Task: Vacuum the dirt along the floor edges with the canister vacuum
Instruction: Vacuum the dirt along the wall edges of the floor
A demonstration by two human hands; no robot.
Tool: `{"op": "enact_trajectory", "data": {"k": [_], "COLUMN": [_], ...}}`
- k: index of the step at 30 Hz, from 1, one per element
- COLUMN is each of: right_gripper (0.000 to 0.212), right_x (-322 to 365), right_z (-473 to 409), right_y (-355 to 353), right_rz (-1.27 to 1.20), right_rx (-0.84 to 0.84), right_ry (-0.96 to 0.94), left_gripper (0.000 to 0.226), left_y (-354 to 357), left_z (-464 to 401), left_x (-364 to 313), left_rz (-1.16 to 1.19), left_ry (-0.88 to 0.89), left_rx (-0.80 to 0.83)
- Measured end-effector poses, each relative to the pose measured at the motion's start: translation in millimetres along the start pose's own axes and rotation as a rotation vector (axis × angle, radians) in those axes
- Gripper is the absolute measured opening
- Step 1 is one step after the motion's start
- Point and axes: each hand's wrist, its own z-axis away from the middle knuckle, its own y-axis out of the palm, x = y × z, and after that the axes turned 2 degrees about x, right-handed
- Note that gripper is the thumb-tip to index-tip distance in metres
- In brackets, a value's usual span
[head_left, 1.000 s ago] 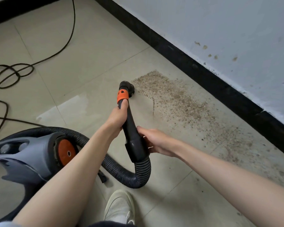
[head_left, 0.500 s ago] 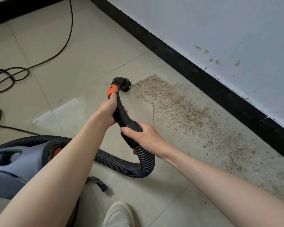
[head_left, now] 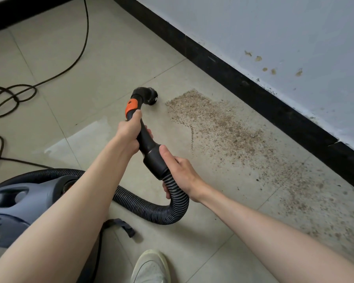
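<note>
the person works with both hands on the vacuum's wand. the left hand (head_left: 129, 131) is wrapped around the black handle tube (head_left: 144, 137) just below its orange collar (head_left: 132, 106), fingers curled round it in a firm grip, seemingly to steer the tip. the right hand (head_left: 179, 170) grips lower down, thumb lying along the cuff (head_left: 154, 160) and fingers curled under where the ribbed hose (head_left: 151, 209) joins it; this likely carries the hose's weight so it does not drag the tip off line.

ahead of the left grip, the round brush nozzle (head_left: 149, 96) sits at or just above the floor, just short of the near corner of the dirt patch (head_left: 223, 127). the dirt spreads away to the right of both grips in a band running beside the black baseboard (head_left: 253, 92), thinning toward the lower right.

behind and left of the grips the hose loops back to the canister vacuum (head_left: 18, 205). its power cord (head_left: 14, 94) lies coiled well off to the left, clear of the working line. a shoe (head_left: 150, 266) stands below the grips.

room to sweep rightward along the wall looks open; the baseboard is the hard edge, and the hose loop may limit reach.
</note>
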Motion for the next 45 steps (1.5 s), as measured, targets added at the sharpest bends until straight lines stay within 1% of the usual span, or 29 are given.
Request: {"op": "enact_trajectory", "data": {"k": [3, 5, 7, 9, 10, 13, 14, 17, 19, 21, 25, 27, 39, 41, 45], "right_gripper": [0.073, 0.08, 0.084, 0.083, 0.079, 0.048, 0.042, 0.036, 0.03, 0.03, 0.042, 0.044, 0.046, 0.049, 0.047], "right_x": [8, 11, 7, -1, -6, -16, -18, -22, -21, -18, -12, -12, 3, 5, 12], "right_z": [-5, -7, -6, -2, -1, 2, 2, 1, 1, -1, -6, -9, -37, -40, -53], "right_y": [1, -1, -4, -6, -8, -6, -4, 4, 6, 5, -4, -8, -42, -46, -55], "right_rz": [-0.057, -0.082, -0.122, -0.106, -0.058, 0.157, 0.233, 0.422, 0.466, 0.435, 0.404, 0.382, 0.206, 0.17, 0.124], "right_rx": [0.09, 0.113, 0.103, 0.062, 0.036, -0.045, -0.066, -0.134, -0.197, -0.235, -0.285, -0.312, -0.411, -0.434, -0.448], "right_ry": [0.095, 0.118, 0.104, 0.065, 0.046, -0.022, -0.039, -0.073, -0.074, -0.069, -0.068, -0.055, -0.046, -0.027, -0.027], "left_gripper": [0.04, 0.04, 0.04, 0.04, 0.038, 0.031, 0.028, 0.023, 0.023, 0.025, 0.027, 0.028, 0.028, 0.028, 0.027], "left_y": [-8, -6, -2, -1, -2, -8, -9, -9, -6, -2, 12, 19, 74, 83, 98], "left_z": [-3, -2, 0, 2, 3, 6, 8, 12, 13, 12, 7, 5, -17, -21, -32], "left_x": [-7, -8, -5, 2, 6, 23, 29, 41, 41, 37, 31, 28, 9, 8, 2], "left_rz": [0.094, 0.129, 0.122, 0.088, 0.077, 0.052, 0.037, -0.005, -0.009, -0.013, -0.037, -0.053, -0.156, -0.177, -0.208], "left_ry": [0.014, 0.019, 0.001, -0.006, 0.002, 0.03, 0.029, 0.023, 0.02, 0.013, -0.011, -0.015, 0.008, 0.023, 0.074], "left_rx": [0.146, 0.202, 0.21, 0.184, 0.161, 0.098, 0.085, 0.066, 0.064, 0.061, 0.09, 0.104, 0.152, 0.164, 0.16]}}
